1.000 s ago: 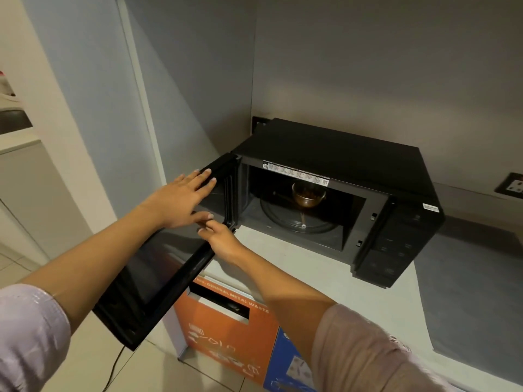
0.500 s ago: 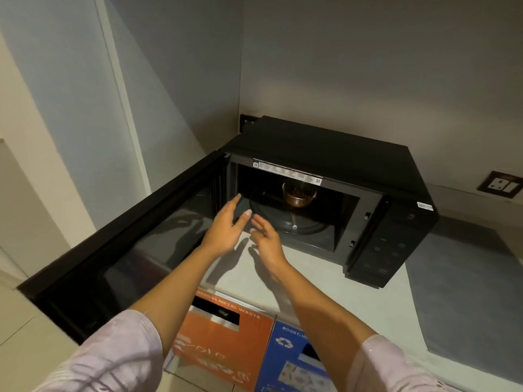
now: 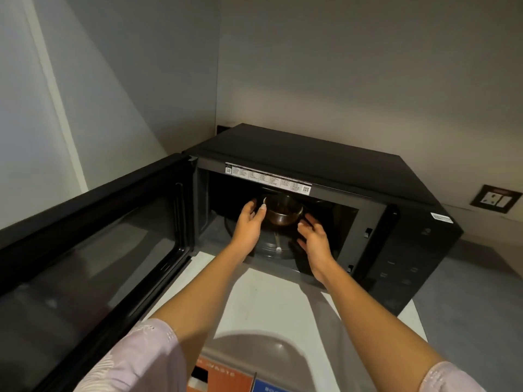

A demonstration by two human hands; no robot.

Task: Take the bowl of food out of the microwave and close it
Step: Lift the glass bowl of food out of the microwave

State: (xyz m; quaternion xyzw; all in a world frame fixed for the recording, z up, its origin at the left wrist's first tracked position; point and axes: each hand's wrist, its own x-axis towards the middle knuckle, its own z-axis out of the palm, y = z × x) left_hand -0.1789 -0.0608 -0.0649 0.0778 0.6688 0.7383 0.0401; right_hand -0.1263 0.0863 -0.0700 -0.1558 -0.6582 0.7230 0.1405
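A black microwave stands on a white counter, its door swung fully open to the left. Inside, a brown glass bowl with dark food sits on the round turntable. Both hands are inside the cavity. My left hand is at the bowl's left side, fingers apart, thumb near the rim. My right hand hovers at the bowl's right side, fingers spread, a little short of it. Neither hand grips the bowl.
The white counter runs in front of the microwave, with a grey mat to the right. A wall socket is at the right. Orange and blue waste bins stand below the counter edge. Walls close in behind and to the left.
Both hands have left the door, which has swung fully open, and have reached into the cavity on either side of the bowl. The camera has moved closer.
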